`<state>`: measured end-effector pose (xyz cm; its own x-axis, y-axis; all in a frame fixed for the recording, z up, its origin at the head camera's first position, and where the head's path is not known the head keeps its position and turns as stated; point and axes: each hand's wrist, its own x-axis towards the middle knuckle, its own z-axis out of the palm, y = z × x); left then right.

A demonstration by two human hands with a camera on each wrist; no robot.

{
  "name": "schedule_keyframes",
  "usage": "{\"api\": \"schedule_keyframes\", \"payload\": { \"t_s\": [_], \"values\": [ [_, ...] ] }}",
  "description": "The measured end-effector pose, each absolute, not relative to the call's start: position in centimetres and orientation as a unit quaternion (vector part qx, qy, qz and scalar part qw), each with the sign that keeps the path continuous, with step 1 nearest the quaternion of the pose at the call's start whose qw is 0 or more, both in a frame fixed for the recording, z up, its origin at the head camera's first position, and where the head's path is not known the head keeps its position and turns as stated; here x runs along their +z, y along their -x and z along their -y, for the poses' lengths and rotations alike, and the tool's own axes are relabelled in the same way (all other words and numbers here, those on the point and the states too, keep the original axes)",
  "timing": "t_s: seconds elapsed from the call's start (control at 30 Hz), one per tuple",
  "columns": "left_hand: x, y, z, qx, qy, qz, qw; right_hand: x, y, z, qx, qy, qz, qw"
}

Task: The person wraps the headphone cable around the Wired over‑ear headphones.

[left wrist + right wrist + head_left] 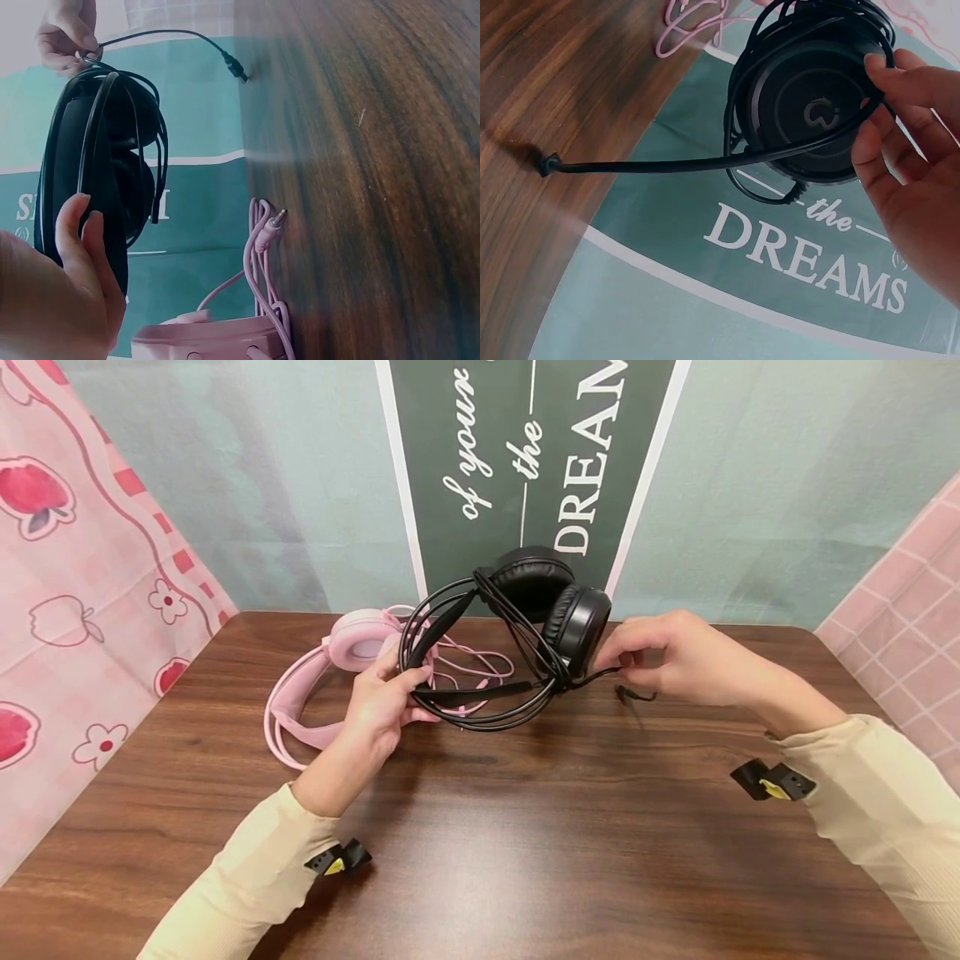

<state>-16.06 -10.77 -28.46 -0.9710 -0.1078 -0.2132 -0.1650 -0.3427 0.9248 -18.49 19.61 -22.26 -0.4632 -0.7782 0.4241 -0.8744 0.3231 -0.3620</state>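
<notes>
Black padded headphones [585, 625], left hand [377, 703] gripping curved headband [468, 697], right hand [678, 657] pinching thin cable [597, 677]

Near desk [517, 860] lay open between sleeves [877, 802]. Farther in, black headset [588, 622] and looped cable [558, 675] blocked the middle; pink headset [348, 639] crowded left; backdrop [270, 527] closed the rear.

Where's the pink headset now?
In the head view, the pink headset lies on the table left of centre, partly behind the left hand and the black headset it grips.
</notes>
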Motion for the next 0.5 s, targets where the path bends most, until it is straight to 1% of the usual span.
{"api": "schedule_keyframes", "payload": {
  "t_s": [0.1, 0.3, 0.5],
  "values": [
    [-28.46, 16.05, 10.71, 0.811, 0.120, -0.572, 0.023, -22.35, 18.53, -19.41, 0.278, -0.516, 0.804, 0.099],
    [-28.52, 16.01, 10.65, 0.811, 0.117, -0.572, 0.030, -22.27, 18.45, -19.15, 0.264, -0.512, 0.805, 0.140],
    [-28.39, 15.92, 10.49, 0.810, 0.111, -0.575, 0.036, -21.97, 18.40, -19.18, 0.254, -0.509, 0.806, 0.161]
  ]
}}
